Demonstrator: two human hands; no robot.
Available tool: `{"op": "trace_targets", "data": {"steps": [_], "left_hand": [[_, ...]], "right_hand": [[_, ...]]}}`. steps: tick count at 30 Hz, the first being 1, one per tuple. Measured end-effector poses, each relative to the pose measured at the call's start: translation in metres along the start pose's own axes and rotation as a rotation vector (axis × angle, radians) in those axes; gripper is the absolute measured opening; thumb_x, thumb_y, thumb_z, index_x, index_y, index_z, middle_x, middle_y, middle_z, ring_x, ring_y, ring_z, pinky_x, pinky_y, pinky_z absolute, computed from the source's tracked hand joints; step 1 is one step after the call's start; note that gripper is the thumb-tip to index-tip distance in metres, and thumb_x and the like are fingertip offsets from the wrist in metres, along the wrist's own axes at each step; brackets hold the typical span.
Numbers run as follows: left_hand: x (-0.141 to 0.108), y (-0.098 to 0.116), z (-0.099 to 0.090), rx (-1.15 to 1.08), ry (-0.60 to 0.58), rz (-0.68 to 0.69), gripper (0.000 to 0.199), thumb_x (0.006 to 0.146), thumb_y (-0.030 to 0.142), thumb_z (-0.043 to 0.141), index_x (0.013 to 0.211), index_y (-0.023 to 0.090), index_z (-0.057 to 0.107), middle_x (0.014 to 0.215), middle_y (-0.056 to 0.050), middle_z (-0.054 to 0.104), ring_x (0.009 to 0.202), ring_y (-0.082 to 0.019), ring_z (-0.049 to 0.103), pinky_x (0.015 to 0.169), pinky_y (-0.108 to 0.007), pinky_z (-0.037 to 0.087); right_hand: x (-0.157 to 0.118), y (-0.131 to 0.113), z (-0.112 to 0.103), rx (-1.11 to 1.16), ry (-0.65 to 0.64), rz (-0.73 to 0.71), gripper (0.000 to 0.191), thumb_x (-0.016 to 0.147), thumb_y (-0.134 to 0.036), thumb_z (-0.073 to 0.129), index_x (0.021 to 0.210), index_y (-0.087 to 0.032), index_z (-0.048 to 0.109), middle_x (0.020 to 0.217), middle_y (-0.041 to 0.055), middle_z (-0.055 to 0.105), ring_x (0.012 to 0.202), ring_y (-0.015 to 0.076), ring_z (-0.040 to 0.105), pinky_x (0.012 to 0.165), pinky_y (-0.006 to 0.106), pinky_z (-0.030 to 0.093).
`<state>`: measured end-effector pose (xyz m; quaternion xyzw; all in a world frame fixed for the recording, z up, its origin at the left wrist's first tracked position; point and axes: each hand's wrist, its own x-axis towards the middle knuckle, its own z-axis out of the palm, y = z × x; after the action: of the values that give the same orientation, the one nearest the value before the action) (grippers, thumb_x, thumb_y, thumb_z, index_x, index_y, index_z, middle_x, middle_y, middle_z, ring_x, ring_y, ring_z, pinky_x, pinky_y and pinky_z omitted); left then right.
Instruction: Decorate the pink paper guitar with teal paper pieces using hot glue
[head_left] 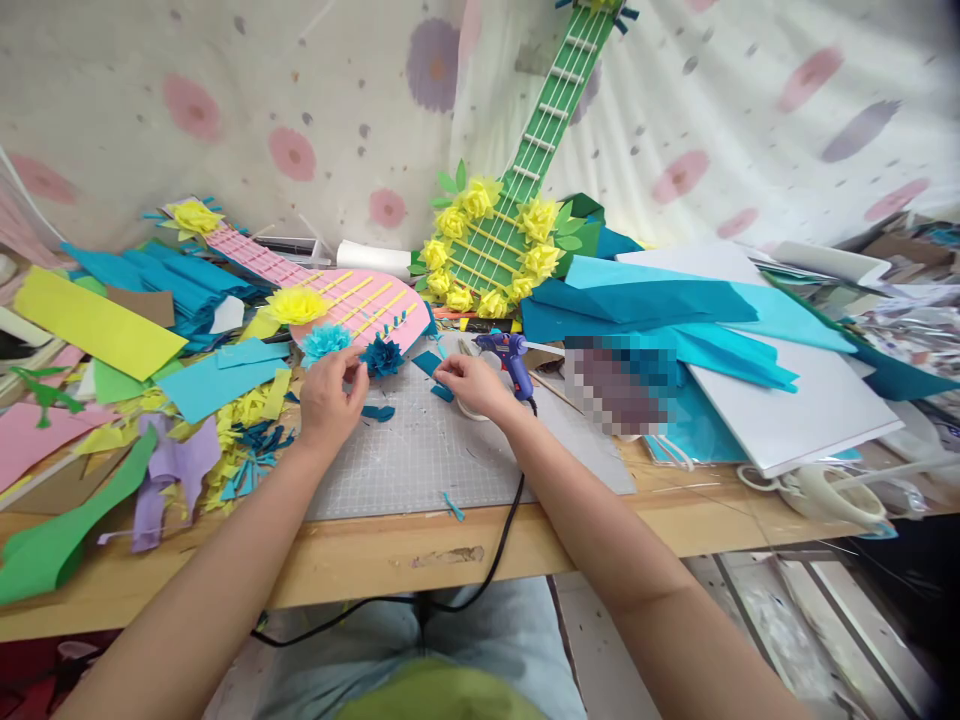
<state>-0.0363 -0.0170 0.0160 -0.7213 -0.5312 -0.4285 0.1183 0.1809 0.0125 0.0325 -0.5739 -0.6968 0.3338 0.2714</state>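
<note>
My left hand (334, 395) is closed, thumb and forefinger curled into a loop, with its fingertips at the edge of a dark blue paper flower (383, 356). A light blue paper flower (327, 343) sits just behind that hand, by the pink paper guitar (384, 297) with yellow strips. My right hand (471, 384) pinches at a small dark blue paper piece (427, 362) above the grey cutting mat (390, 460). Another dark blue piece (442, 393) lies under its fingers, and one more (378, 412) rests between the hands. Beside the right hand is a purple glue gun (513, 362).
A green paper guitar (517, 225) with yellow flowers leans upright at the back. Blue paper sheets (637, 305) and a white board (795, 415) are stacked right. Coloured scraps (255, 400) cover the left. A black cord (499, 545) hangs over the table's front edge.
</note>
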Motion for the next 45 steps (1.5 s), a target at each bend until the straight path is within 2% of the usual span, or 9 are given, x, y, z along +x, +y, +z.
{"op": "trace_targets", "data": {"steps": [7, 11, 14, 21, 25, 28, 32, 39, 45], "left_hand": [[-0.010, -0.020, -0.001, 0.022, 0.152, -0.245, 0.021, 0.092, 0.032, 0.038, 0.092, 0.019, 0.054, 0.077, -0.004, 0.061, 0.069, -0.017, 0.058, 0.062, -0.028, 0.042], [-0.010, -0.031, -0.007, 0.056, 0.191, -0.266, 0.022, 0.091, 0.033, 0.038, 0.082, 0.020, 0.052, 0.065, -0.001, 0.054, 0.060, -0.016, 0.052, 0.056, -0.027, 0.037], [-0.005, -0.026, -0.017, 0.037, 0.050, -0.246, 0.025, 0.089, 0.036, 0.042, 0.071, 0.020, 0.049, 0.060, 0.000, 0.052, 0.058, -0.013, 0.050, 0.055, -0.024, 0.036], [0.000, -0.018, -0.027, -0.138, -0.543, -0.104, 0.019, 0.080, 0.039, 0.053, 0.076, 0.021, 0.059, 0.059, 0.003, 0.055, 0.051, -0.011, 0.048, 0.050, -0.023, 0.037], [-0.003, -0.023, -0.024, -0.101, -0.622, -0.107, 0.021, 0.076, 0.040, 0.060, 0.085, 0.021, 0.063, 0.073, 0.000, 0.058, 0.057, -0.013, 0.051, 0.052, -0.025, 0.039], [-0.003, -0.023, -0.024, -0.132, -0.672, -0.118, 0.020, 0.076, 0.039, 0.060, 0.079, 0.020, 0.063, 0.080, -0.002, 0.056, 0.061, -0.013, 0.052, 0.056, -0.026, 0.042], [-0.003, -0.021, -0.022, -0.235, -0.670, -0.132, 0.021, 0.076, 0.039, 0.059, 0.072, 0.018, 0.059, 0.081, -0.002, 0.055, 0.064, -0.012, 0.052, 0.060, -0.026, 0.045], [-0.007, -0.025, -0.015, -0.387, -0.647, -0.345, 0.022, 0.075, 0.040, 0.059, 0.079, 0.020, 0.052, 0.070, 0.001, 0.057, 0.062, -0.013, 0.053, 0.058, -0.025, 0.044], [-0.009, -0.029, -0.012, -0.480, -0.614, -0.463, 0.027, 0.071, 0.040, 0.064, 0.085, 0.020, 0.053, 0.074, 0.000, 0.064, 0.061, -0.013, 0.058, 0.060, -0.026, 0.045]], "right_hand": [[-0.013, 0.015, 0.003, -0.030, 0.073, 0.018, 0.020, 0.079, -0.037, 0.058, 0.070, -0.019, 0.056, 0.061, -0.0033, 0.055, 0.058, 0.0109, 0.047, 0.054, 0.023, 0.028], [-0.018, 0.011, -0.001, -0.082, 0.113, 0.003, 0.026, 0.076, -0.042, 0.061, 0.066, -0.020, 0.054, 0.061, -0.0027, 0.056, 0.058, 0.0110, 0.047, 0.054, 0.023, 0.028], [-0.019, 0.011, -0.006, -0.178, 0.109, -0.050, 0.024, 0.080, -0.038, 0.057, 0.066, -0.020, 0.056, 0.060, -0.0015, 0.056, 0.059, 0.0119, 0.048, 0.056, 0.024, 0.027], [-0.025, 0.023, -0.047, -0.178, -0.150, -0.061, 0.013, 0.077, -0.030, 0.054, 0.072, -0.019, 0.058, 0.065, -0.0011, 0.058, 0.060, 0.0110, 0.048, 0.057, 0.023, 0.031], [-0.039, 0.032, -0.082, -0.156, -0.296, 0.022, 0.023, 0.069, -0.041, 0.062, 0.070, -0.019, 0.056, 0.062, -0.0025, 0.053, 0.059, 0.0107, 0.044, 0.055, 0.023, 0.031], [-0.045, 0.039, -0.099, -0.170, -0.207, 0.098, 0.030, 0.067, -0.048, 0.063, 0.065, -0.019, 0.052, 0.061, -0.0029, 0.049, 0.058, 0.0104, 0.041, 0.054, 0.024, 0.029], [-0.043, 0.045, -0.102, -0.189, 0.017, 0.128, 0.033, 0.067, -0.047, 0.064, 0.061, -0.020, 0.046, 0.060, -0.0033, 0.047, 0.058, 0.0102, 0.039, 0.054, 0.025, 0.029], [-0.029, 0.055, -0.083, -0.298, 0.278, 0.140, 0.036, 0.065, -0.050, 0.068, 0.074, -0.021, 0.050, 0.066, -0.0010, 0.055, 0.061, 0.0140, 0.049, 0.055, 0.026, 0.032], [-0.014, 0.061, -0.058, -0.315, 0.358, 0.088, 0.041, 0.069, -0.047, 0.066, 0.095, -0.015, 0.061, 0.096, 0.0122, 0.065, 0.090, 0.0246, 0.059, 0.074, 0.033, 0.044]]}}
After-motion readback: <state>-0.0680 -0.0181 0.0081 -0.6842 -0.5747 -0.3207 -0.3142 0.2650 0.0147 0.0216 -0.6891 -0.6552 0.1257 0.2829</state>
